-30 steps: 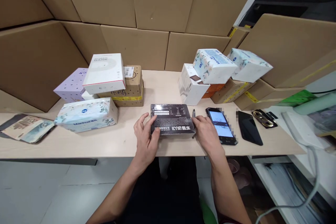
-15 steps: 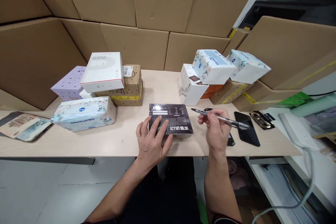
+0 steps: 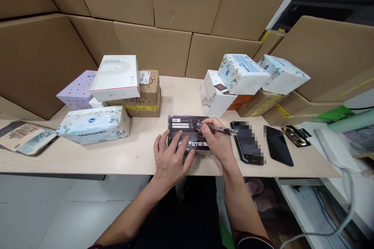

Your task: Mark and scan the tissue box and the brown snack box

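A black box [image 3: 187, 132] with white print, wrapped in shiny film, lies flat near the front edge of the table. My left hand [image 3: 173, 155] rests on its left part with the fingers spread. In my right hand [image 3: 217, 140] a pen [image 3: 222, 128] is gripped, its tip pointing left over the upper right part of the box. Whether the tip touches the surface I cannot tell. The right side of the box is hidden under my right hand.
Left stand a tissue pack [image 3: 95, 124], a power bank box [image 3: 117, 76] on a brown carton [image 3: 150, 95], and banknotes [image 3: 27, 136]. Right are a white box [image 3: 214, 99], more tissue packs [image 3: 244, 72], two phones [image 3: 248, 140] and a coiled cable [image 3: 293, 134]. Cardboard walls [image 3: 152, 46] surround the back.
My right hand has moved left with the pen, from beside the black box to over it, uncovering the nearer phone. My left hand stays on the box.
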Demonstrator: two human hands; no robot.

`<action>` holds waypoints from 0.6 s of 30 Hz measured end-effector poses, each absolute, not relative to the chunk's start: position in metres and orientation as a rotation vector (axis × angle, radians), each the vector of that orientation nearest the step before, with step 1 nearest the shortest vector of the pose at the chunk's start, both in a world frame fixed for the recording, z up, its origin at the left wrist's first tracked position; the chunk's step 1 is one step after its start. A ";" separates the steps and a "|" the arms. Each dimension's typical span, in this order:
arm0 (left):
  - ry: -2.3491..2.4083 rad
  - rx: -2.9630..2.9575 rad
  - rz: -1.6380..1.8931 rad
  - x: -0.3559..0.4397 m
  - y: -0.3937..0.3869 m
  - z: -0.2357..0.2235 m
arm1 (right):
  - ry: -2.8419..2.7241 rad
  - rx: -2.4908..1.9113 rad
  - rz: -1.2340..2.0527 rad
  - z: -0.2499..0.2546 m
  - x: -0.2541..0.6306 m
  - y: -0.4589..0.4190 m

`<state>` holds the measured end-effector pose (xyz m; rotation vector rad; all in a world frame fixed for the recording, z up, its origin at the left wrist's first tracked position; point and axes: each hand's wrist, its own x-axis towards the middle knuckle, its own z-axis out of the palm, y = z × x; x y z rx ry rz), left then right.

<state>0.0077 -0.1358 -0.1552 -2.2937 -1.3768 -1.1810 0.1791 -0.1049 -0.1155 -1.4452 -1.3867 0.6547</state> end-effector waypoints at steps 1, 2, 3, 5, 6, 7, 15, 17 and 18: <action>-1.377 -2.296 -1.182 0.008 -0.136 -0.155 | -1.407 -1.452 0.647 -0.116 0.179 -0.105; -1.376 -2.302 -1.182 0.008 -0.135 -0.155 | -1.422 -1.458 0.640 -0.116 0.179 -0.105; -1.374 -2.306 -1.183 0.008 -0.135 -0.155 | -1.433 -1.464 0.631 -0.117 0.179 -0.105; -1.370 -2.312 -1.188 0.007 -0.135 -0.155 | -1.449 -1.470 0.613 -0.117 0.179 -0.104; -1.369 -2.312 -1.190 0.007 -0.135 -0.155 | -1.455 -1.472 0.607 -0.117 0.178 -0.104; -1.368 -2.312 -1.192 0.007 -0.135 -0.155 | -1.458 -1.477 0.602 -0.117 0.178 -0.104; -1.373 -2.315 -1.186 0.007 -0.136 -0.156 | -1.488 -1.496 0.618 -0.113 0.177 -0.105; -1.371 -2.317 -1.183 0.007 -0.136 -0.155 | -1.490 -1.494 0.614 -0.113 0.177 -0.105; -1.369 -2.317 -1.182 0.007 -0.136 -0.155 | -1.485 -1.494 0.611 -0.113 0.177 -0.105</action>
